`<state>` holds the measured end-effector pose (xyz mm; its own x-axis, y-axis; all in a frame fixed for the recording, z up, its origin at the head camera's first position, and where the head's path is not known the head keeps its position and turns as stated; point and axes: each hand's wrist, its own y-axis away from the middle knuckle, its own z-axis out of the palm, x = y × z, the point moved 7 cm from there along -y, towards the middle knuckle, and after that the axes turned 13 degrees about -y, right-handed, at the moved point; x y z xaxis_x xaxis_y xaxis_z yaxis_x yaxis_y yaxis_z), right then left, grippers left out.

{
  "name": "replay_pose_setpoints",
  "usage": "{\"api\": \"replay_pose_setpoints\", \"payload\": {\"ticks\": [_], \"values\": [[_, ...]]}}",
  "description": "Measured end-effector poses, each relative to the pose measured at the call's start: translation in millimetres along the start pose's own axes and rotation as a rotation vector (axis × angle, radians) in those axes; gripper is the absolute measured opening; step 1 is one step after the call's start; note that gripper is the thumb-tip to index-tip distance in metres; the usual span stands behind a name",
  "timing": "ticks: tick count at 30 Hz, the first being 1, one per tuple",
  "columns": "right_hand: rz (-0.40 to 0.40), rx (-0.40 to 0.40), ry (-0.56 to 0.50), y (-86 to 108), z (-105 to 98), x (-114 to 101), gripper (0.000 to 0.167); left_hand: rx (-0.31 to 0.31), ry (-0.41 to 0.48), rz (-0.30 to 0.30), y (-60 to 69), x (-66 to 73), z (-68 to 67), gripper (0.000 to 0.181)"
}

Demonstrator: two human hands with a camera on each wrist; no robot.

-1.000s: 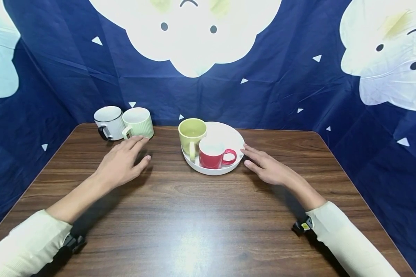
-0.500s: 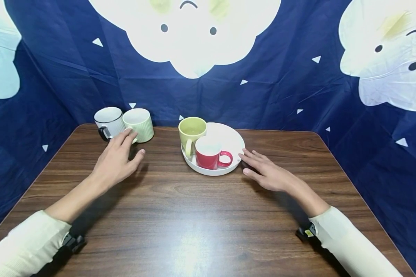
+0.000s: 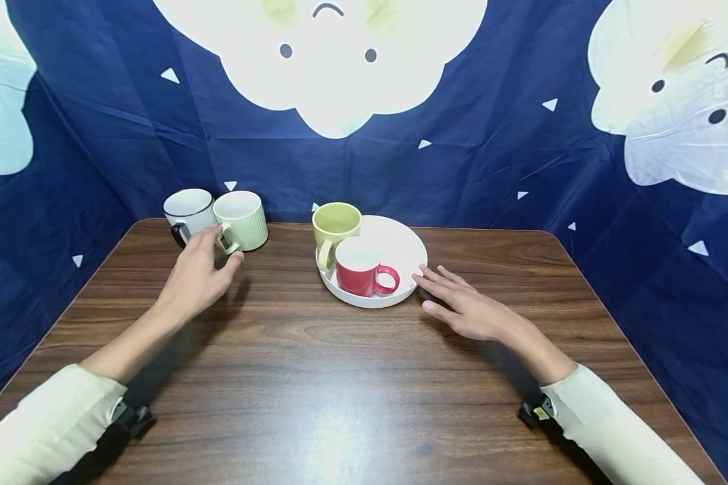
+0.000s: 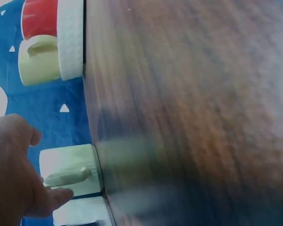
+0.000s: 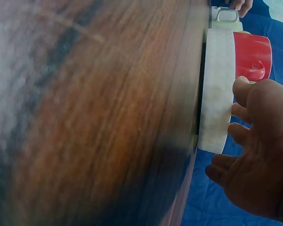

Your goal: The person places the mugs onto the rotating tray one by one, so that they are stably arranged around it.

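Observation:
A light green ribbed mug (image 3: 243, 222) stands at the back left, its handle towards me. My left hand (image 3: 193, 277) is at that handle, thumb and fingers apart on either side of it; whether they touch it I cannot tell. Against this mug stands a white mug (image 3: 185, 207) with a dark rim and black handle, partly behind my fingers. In the middle, a round white tray (image 3: 405, 236) bears a yellow-green mug (image 3: 335, 225) and a red mug (image 3: 354, 275). My right hand (image 3: 464, 306) has its fingers extended at the tray's right rim, holding nothing.
The brown wooden table (image 3: 340, 377) spreads in front of both arms. A dark blue curtain (image 3: 479, 175) with white cloud shapes hangs right behind its back edge. Dark wrist devices (image 3: 135, 419) sit under both sleeves.
My left hand has drawn back and left to the light green mug's handle. On the tray, the red mug and the yellow-green mug's handle have shifted left. The right hand has slid slightly towards me.

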<state>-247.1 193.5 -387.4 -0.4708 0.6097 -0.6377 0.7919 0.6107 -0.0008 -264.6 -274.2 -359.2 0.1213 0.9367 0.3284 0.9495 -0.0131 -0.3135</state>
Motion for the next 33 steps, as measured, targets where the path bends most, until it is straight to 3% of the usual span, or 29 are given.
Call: {"api": "replay_pose_setpoints", "payload": {"ticks": [9,13,20,28,33], "values": [[-0.003,0.01,-0.011,-2.5,-0.9,1.5,0.062,-0.106,0.128,-0.157,-10.7,-19.0,4.8,0.066],[0.014,0.009,-0.02,-4.0,-1.9,5.2,0.063,-0.137,0.163,-0.196,-13.7,-25.4,8.3,0.062],[0.044,-0.008,-0.035,-3.1,-1.9,5.6,0.065,-0.135,0.209,-0.226,-17.6,-32.5,13.5,0.055],[0.006,-0.019,-0.036,-2.7,1.5,-1.9,0.064,-0.126,0.384,-0.269,-19.4,-38.4,22.1,0.061],[0.006,-0.025,-0.03,-2.4,3.6,-3.9,0.064,-0.117,0.429,-0.282,-21.2,-40.0,24.1,0.061]]}}
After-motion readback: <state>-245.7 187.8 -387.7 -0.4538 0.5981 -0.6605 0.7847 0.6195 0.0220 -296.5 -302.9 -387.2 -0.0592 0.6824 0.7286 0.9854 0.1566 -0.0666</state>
